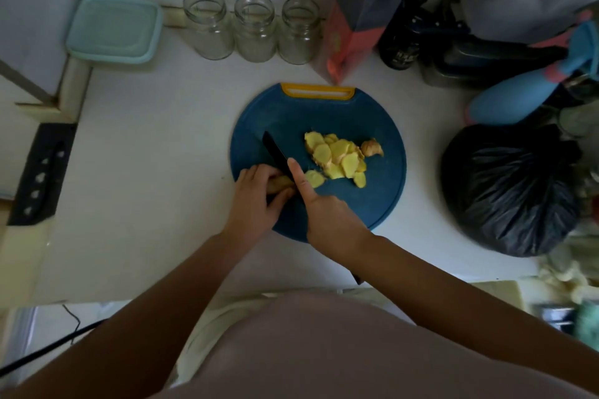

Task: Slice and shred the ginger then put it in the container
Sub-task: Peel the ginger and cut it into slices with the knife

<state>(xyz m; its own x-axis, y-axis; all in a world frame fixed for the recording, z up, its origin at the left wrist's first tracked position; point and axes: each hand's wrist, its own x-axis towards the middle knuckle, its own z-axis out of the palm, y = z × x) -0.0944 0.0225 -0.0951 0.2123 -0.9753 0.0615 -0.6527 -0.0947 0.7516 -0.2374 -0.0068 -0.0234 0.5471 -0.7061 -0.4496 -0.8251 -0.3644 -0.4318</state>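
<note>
A round blue cutting board with a yellow handle lies on the white counter. My left hand grips a piece of ginger at the board's left edge. My right hand holds a black knife, index finger stretched along the blade's spine, the blade set against the ginger. A heap of yellow ginger slices lies in the board's middle, with an unpeeled ginger end at its right. A teal lidded container stands at the back left.
Three open glass jars stand in a row behind the board. A pink bag leans beside them. A black plastic bag and a blue bottle crowd the right side. A black knife sheath lies at the left.
</note>
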